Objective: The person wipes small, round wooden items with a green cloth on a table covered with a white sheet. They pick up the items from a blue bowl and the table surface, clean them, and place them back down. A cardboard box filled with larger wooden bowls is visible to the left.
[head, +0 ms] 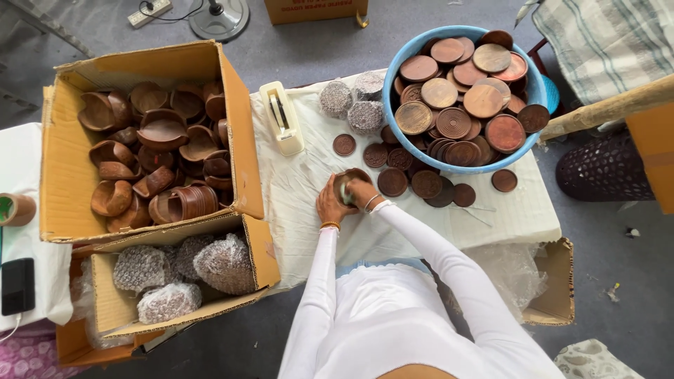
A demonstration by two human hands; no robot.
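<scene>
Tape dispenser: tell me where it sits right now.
In the head view, the cream tape dispenser sits on the white-covered table, upper left of the hands, between the big cardboard box of wooden bowls and three bubble-wrapped bundles.

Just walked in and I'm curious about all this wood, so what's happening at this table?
A person in white sleeves holds a small wooden bowl with both hands, the left hand and right hand cupped around it above the white-covered table. Round wooden discs fill a blue basin and spill beside it. A large cardboard box holds many wooden bowls, a smaller box holds bubble-wrapped bundles, and a tape dispenser sits nearby.
</scene>
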